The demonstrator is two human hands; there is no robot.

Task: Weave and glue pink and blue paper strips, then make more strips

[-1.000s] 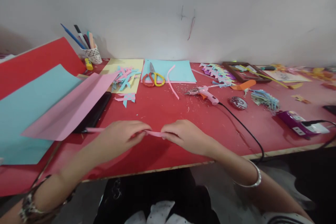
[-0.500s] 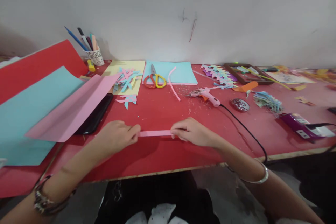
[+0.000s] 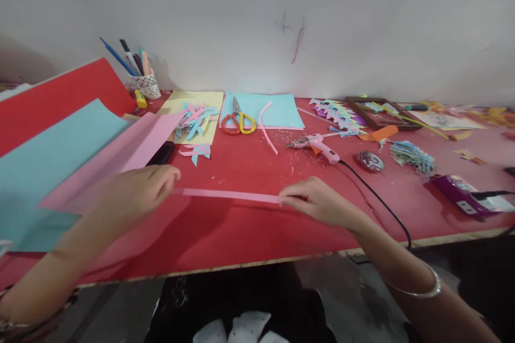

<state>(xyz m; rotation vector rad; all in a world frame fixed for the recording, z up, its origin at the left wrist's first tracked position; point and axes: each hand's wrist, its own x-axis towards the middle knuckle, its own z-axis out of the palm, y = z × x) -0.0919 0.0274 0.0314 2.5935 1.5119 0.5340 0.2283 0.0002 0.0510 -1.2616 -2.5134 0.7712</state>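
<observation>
A narrow pink paper strip [image 3: 231,195] stretches nearly level above the red table top. Its right end is pinched between the thumb and fingers of my right hand [image 3: 316,201]. At the strip's other end is my left hand [image 3: 140,190], smeared by motion, its fingers closed around that end. Behind the strip lie red-and-yellow-handled scissors [image 3: 239,120], partly on light blue paper [image 3: 281,110]. A curved pink strip [image 3: 264,126] rests beside them. Cut pink and blue strips [image 3: 196,119] are heaped on pale yellow paper [image 3: 171,102].
Large blue [image 3: 40,171] and pink sheets [image 3: 108,158] lean at the left, partly over a dark phone-like object [image 3: 161,153]. A pen cup [image 3: 148,86] stands behind. Rightward are a pink glue gun [image 3: 322,149] with black cord, a round tin [image 3: 370,161] and a purple extension board [image 3: 458,193].
My left hand has moved left and slightly up, and my right hand a little right. A longer stretch of the pink strip now shows between them.
</observation>
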